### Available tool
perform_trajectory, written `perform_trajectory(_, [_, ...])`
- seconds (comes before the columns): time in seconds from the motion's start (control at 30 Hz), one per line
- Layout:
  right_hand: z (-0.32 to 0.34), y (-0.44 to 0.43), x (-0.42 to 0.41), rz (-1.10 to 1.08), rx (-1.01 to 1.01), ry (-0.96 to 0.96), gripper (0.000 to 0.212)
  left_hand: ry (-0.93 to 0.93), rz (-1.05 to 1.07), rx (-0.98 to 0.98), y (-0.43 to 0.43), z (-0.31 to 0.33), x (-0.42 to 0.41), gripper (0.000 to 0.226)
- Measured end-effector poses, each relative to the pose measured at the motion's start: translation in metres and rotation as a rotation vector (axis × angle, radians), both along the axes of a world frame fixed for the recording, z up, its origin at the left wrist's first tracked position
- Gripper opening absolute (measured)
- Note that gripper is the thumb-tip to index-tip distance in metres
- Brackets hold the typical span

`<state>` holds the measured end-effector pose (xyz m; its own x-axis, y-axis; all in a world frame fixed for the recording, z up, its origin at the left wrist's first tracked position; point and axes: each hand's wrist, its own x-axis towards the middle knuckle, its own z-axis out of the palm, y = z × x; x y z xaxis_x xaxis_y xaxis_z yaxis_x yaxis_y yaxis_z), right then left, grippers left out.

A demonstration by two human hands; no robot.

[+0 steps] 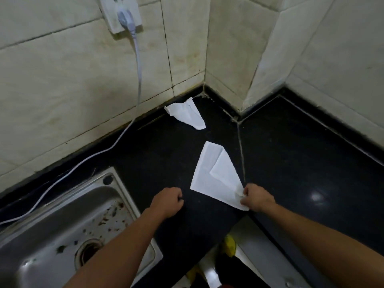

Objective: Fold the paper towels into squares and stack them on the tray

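Nearest, the left hand (167,201) hung over the black desk (301,163) beside the sink (52,235), its fingers (178,201) curled on nothing. Far back lay a second towel (186,115); right of it and nearer, a partly folded paper towel (207,173) lay flat, its near corner pinched by the right hand (257,197).

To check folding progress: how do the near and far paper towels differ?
The near paper towel lies mid-counter, pinched by the right hand; the far paper towel lies untouched by the wall. The near one lies flatter; the far one is rumpled. Both are white.
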<state>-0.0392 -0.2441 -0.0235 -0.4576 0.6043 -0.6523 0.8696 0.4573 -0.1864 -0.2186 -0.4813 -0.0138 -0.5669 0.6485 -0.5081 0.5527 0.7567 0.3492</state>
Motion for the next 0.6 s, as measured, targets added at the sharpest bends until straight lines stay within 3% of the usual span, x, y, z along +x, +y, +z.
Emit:
perform_trajectory(0.1, [0.001,0.013,0.013,0.145,0.190,-0.095,0.034,-0.043,0.046,-0.001,0.016,-0.009,0.011,0.014])
perform_trajectory(0.2, [-0.002,0.023,0.012,0.242,0.272,0.002,0.038,-0.065,0.158,0.008,0.041,-0.019,0.022,0.015])
perform_trajectory(0.37, [-0.008,0.016,-0.023,0.423,0.198,0.287,0.040,-0.081,0.404,-0.044,0.068,-0.030,0.037,0.027])
perform_trajectory(0.47, [-0.021,0.013,-0.045,0.425,0.145,0.255,0.043,-0.078,0.512,-0.091,0.080,-0.039,0.041,0.029])
perform_trajectory(0.6, [-0.037,0.021,-0.055,0.442,0.142,0.217,0.028,-0.093,0.557,-0.106,0.087,-0.042,0.045,0.018])
